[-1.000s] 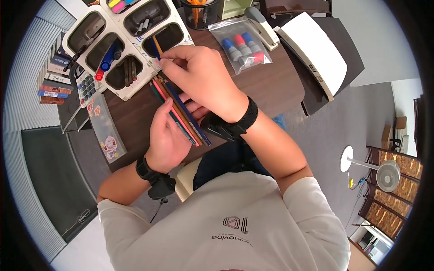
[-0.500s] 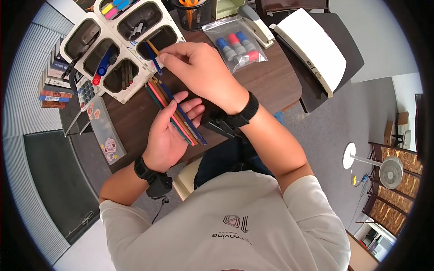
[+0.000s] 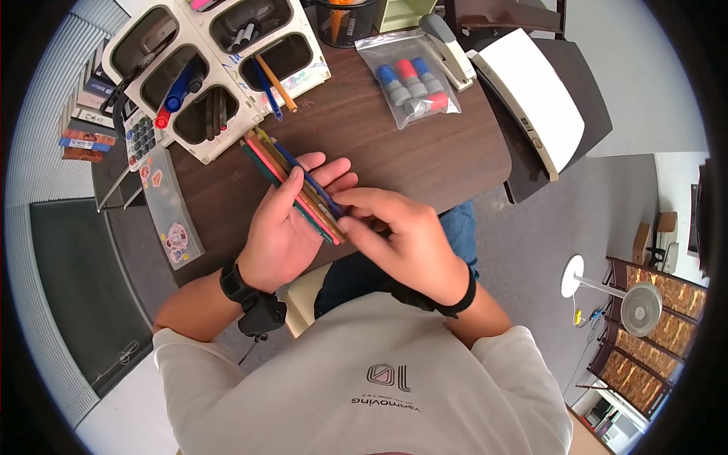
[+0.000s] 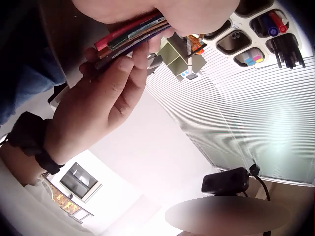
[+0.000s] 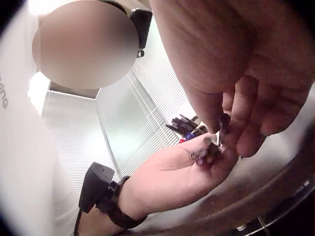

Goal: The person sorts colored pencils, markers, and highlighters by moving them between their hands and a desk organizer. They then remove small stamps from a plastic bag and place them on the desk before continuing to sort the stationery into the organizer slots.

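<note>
A bundle of coloured pencils (image 3: 292,186), green, pink, brown and blue, lies across the palm of the left hand (image 3: 279,235), whose thumb rests over it. At the bundle's lower end the right hand (image 3: 402,241) pinches the blue pencil (image 3: 322,194) between thumb and fingers. In the left wrist view the right hand (image 4: 96,105) is at the ends of the pencils (image 4: 130,35). A blue pencil (image 3: 270,92) and an orange-brown pencil (image 3: 279,85) lean out of a compartment of the white organizer (image 3: 311,74).
Other compartments hold markers (image 3: 182,85) and dark pencils (image 3: 216,114). On the brown table (image 3: 409,163) are a bag of glue-like bottles (image 3: 409,83), a stapler (image 3: 447,53), a black mesh cup (image 3: 345,24) and a stickered clear case (image 3: 171,208). A white device (image 3: 531,98) stands to the right.
The right hand has let go of the orange-brown pencil at the organizer, moved down towards the body and taken hold of the blue pencil's lower end in the bundle.
</note>
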`<state>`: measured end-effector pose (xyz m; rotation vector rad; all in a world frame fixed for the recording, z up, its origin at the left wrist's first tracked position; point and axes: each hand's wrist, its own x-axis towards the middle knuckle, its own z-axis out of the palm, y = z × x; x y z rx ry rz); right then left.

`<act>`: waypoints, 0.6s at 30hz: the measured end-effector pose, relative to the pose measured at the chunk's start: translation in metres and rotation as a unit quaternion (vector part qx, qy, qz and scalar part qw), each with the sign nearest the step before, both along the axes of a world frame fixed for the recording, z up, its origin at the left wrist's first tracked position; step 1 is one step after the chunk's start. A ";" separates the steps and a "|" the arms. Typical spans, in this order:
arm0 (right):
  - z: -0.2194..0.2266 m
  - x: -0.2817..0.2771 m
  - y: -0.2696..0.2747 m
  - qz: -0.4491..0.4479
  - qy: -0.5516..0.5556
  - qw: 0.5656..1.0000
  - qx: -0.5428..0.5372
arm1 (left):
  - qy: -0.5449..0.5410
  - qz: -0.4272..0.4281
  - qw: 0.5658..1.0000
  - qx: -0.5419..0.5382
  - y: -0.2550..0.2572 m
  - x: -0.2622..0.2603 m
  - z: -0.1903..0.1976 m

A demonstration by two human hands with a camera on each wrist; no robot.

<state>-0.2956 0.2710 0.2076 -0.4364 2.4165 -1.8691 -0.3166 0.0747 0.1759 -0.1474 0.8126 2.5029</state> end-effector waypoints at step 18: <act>0.014 -0.123 -0.036 -0.082 0.197 0.974 0.078 | -0.047 0.011 0.999 -0.023 0.000 -0.007 0.003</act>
